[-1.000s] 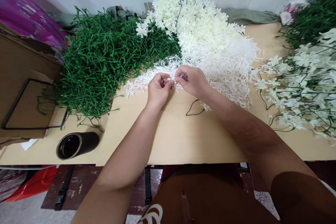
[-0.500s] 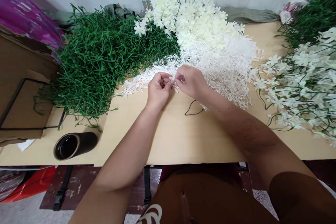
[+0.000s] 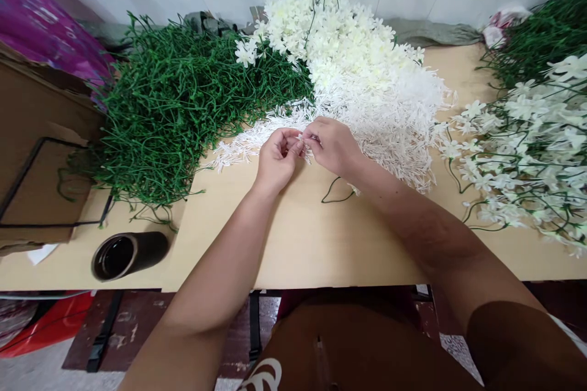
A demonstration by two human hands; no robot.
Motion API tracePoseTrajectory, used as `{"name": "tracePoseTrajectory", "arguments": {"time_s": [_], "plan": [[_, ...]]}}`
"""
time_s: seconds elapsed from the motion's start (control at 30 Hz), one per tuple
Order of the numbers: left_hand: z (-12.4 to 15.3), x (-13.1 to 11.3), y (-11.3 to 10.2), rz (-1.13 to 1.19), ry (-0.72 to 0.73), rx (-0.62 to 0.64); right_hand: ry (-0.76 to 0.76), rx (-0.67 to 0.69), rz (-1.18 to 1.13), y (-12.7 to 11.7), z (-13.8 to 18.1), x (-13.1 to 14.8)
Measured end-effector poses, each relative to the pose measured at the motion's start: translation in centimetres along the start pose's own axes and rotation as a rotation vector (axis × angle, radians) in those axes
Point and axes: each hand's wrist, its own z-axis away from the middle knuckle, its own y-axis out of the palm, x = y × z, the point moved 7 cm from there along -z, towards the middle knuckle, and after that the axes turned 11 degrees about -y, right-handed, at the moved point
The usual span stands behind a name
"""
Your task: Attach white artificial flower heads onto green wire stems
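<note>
Both hands together at the middle of the tabletop (image 3: 312, 238), just in front of a heap of white plastic sprigs (image 3: 394, 128). Left hand (image 3: 277, 157): fingers curled in, grip pinched shut between thumb and forefinger on a small white piece (image 3: 301, 139). Right hand (image 3: 332, 145): knuckles up, grip likewise closed tight on the same small white piece from the other side. Small white piece held just above the tabletop between the two sets of fingertips, mostly hidden, exact shape hard to tell. Under the right wrist, a loose green stem (image 3: 337, 194) flat on the wood. To the left, a big tangle of green stems (image 3: 183, 104). Behind the sprigs, a mound of cream flowers (image 3: 339, 36). Well apart on the right, white flower sprays (image 3: 523, 146) on green stalks. Near the front left edge, a dark cup (image 3: 128, 253) on its side. Further left, a cardboard box (image 3: 32, 134).
</note>
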Motion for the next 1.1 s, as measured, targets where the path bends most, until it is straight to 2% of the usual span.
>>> {"name": "tracePoseTrajectory", "arguments": {"time_s": [0.27,0.47,0.77,0.97,1.1], "plan": [[-0.8,1.1,-0.8,0.049,-0.138,0.014,-0.011,-0.054,-0.054,0.1,0.1,-0.3],[-0.8,1.1,-0.6,0.088,-0.139,0.013,0.01,-0.07,-0.073,0.1,0.0,-0.5],[-0.7,1.1,-0.5,0.129,-0.163,0.077,0.014,-0.062,-0.099,0.2,0.3,0.3],[-0.8,1.4,-0.9,0.19,-0.197,0.024,0.073,-0.131,-0.269,0.1,0.1,-0.3],[-0.8,1.4,-0.9,0.2,-0.199,0.042,0.149,-0.184,-0.441,0.5,0.2,-1.3]]}}
